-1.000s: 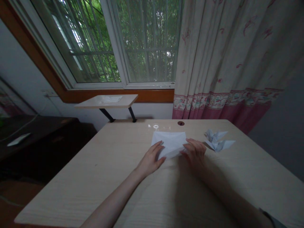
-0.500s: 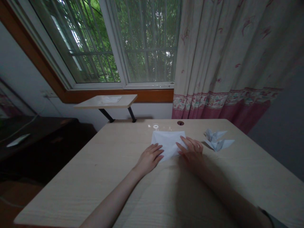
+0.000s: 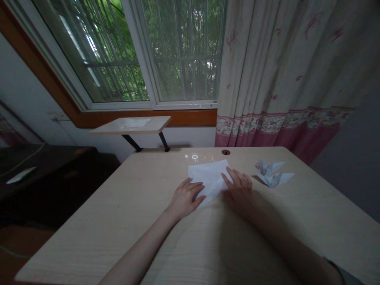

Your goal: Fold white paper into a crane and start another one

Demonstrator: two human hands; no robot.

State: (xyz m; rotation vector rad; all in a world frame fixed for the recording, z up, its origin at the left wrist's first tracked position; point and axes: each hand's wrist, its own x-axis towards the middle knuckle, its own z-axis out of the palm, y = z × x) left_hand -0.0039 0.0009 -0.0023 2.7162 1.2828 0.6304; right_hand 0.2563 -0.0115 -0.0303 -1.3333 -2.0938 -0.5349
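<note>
A sheet of white paper (image 3: 210,178) lies on the wooden desk (image 3: 142,190), turned slightly so its right top corner points farther back. My left hand (image 3: 186,198) rests over its left edge, palm down with fingers spread. Across the right side lies my right hand (image 3: 238,189), its fingers apart and touching the paper. Both hands partly cover the sheet, so its lower edge is only partly seen. To the right of my right hand stand folded paper cranes (image 3: 274,179), close together.
A small raised shelf (image 3: 111,127) on black legs stands at the desk's back left, with white paper (image 3: 137,123) on it. A round cable hole (image 3: 226,152) is near the back edge. A dark cabinet (image 3: 50,166) stands left, a curtain (image 3: 267,71) behind.
The paper has turned a little counterclockwise, its right corner going back and its left side coming nearer. Both hands have shifted slightly with it; my left fingers are more spread.
</note>
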